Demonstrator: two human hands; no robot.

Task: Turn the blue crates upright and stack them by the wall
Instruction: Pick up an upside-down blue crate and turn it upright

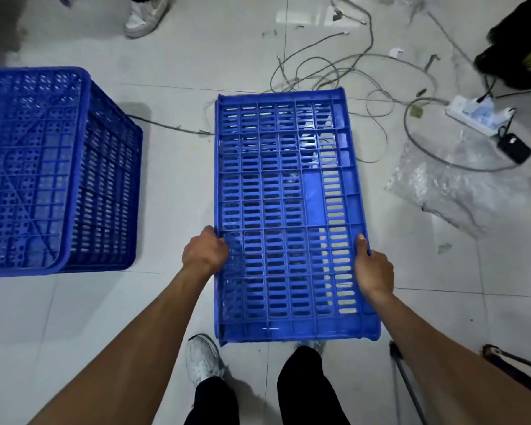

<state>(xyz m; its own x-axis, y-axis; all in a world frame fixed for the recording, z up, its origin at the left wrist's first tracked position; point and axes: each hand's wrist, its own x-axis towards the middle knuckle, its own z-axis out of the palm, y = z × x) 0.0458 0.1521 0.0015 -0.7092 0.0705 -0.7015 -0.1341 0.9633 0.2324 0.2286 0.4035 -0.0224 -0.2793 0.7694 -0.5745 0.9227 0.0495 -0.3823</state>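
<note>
Both hands clasped one blue crate (288,210) by its long edges. The left hand (204,254) curled its fingers round the left rim, and the right hand (373,271) wrapped the right rim with the thumb lying along the edge. That crate was in the middle of the view, directly ahead of the person's legs, with a slotted face turned up toward the camera and pale floor showing through the slots. It seemed to be lifted off the tiled floor (181,56), though the view from above did not settle this.

A second blue crate (43,167) sat on the floor well to the left, upside down, its perforated base facing up and its wider rim on the tiles.

To the right of the held crate lay a crumpled clear plastic bag (442,191). Beyond the crate's far end, loose grey cables (334,69) looped across the tiles toward a white power strip (475,115), with a black adapter (514,147) just beside it. The person's white shoe (203,360) stood near the crate's near left corner.
</note>
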